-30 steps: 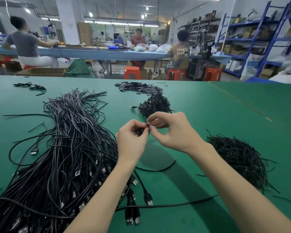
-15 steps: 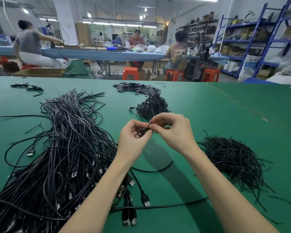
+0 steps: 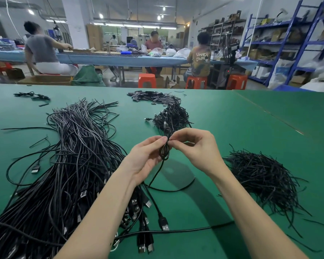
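My left hand (image 3: 145, 158) and my right hand (image 3: 196, 148) meet above the green table (image 3: 232, 128). Between them is a small coil of black cable (image 3: 164, 151). The left hand holds the coil with thumb and fingers curled round it. The right hand pinches a thin black tie at the coil's top. The cable's loose end trails down and loops over the table. A big pile of black USB cables (image 3: 69, 165) lies to the left, plugs toward me. A heap of thin black ties (image 3: 264, 178) lies to the right.
Behind my hands sits a pile of bundled cables (image 3: 171, 117), and beyond it small black flat pieces (image 3: 153, 97). A few cable bits (image 3: 33, 96) lie far left. Other people sit at a blue bench (image 3: 108, 59) with orange stools; blue shelves (image 3: 288, 43) stand right.
The coil now hangs lower and clearer between my hands, and the right hand's fingers have shifted at its top. The view has turned slightly.
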Demonstrator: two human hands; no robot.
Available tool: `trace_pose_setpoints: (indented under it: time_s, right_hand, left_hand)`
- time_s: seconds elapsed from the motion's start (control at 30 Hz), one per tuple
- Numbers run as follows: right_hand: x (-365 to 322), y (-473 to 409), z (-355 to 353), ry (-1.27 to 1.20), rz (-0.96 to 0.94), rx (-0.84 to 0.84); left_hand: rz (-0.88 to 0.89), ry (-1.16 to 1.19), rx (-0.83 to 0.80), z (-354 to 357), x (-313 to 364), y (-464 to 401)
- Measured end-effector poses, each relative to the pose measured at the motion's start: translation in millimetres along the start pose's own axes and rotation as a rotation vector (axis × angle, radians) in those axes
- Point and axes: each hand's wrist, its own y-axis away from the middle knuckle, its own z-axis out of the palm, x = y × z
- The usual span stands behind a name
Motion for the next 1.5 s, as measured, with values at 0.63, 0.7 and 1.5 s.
trace_pose_setpoints:
  time_s: [0.63,0.7,1.5]
  right_hand:
    - [-6,-5,-21,-0.083,0.15,-0.056]
    - [-4,-4,-26,0.361,-0.208,-0.065]
    - [0,-2,-14,0.142,-0.136,-0.089]
  left_hand:
    - [0.319,-0.235,-0.03,3,0,1]
    - [0.251,-0.137,-0.036,1,1,1]
    - [0.223,-0.222,-0.1,-2,7,6]
